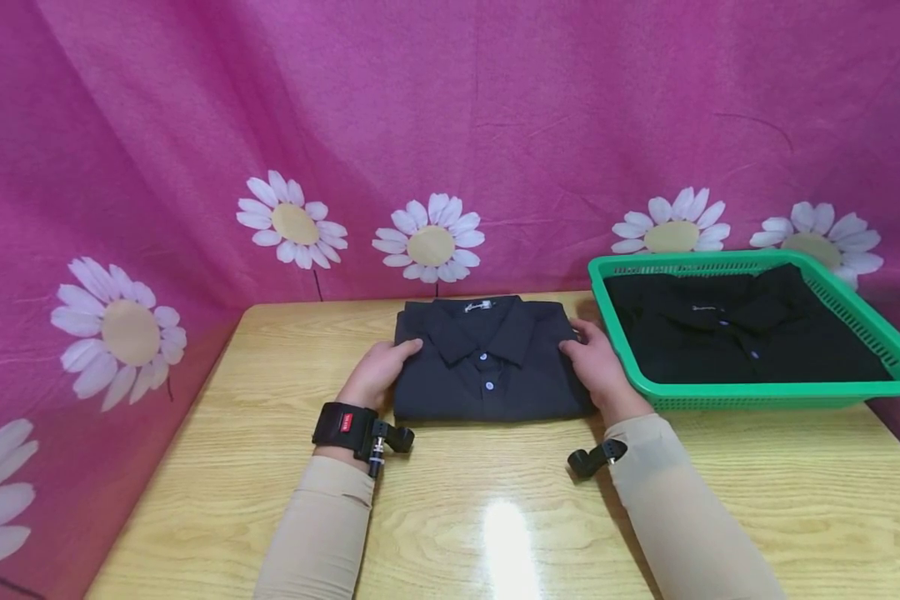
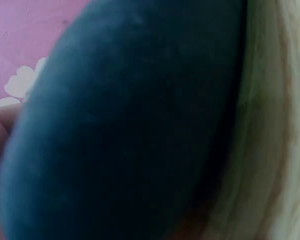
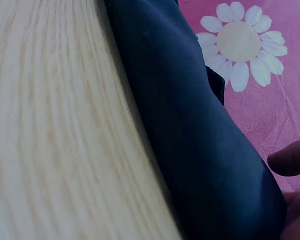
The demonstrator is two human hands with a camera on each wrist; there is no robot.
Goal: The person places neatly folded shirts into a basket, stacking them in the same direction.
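A folded dark button-up shirt [image 1: 495, 375] lies collar-side away from me on the table, its collar and two pale buttons facing up. My left hand [image 1: 377, 371] grips its left edge, thumb on top and the other fingers hidden at the side. At the right edge my right hand [image 1: 596, 362] holds it the same way, thumb over the cloth. In the left wrist view the dark shirt [image 2: 120, 120] fills most of the picture, blurred. The right wrist view shows the shirt's front fold [image 3: 190, 115] along the wood, with a thumb [image 3: 290, 159] beside it.
A green plastic basket [image 1: 765, 389] stands right of the shirt, close to my right hand, with another folded dark shirt [image 1: 750, 333] inside. The wooden table [image 1: 450, 500] reaches back to a pink cloth backdrop [image 1: 495, 125] printed with daisies.
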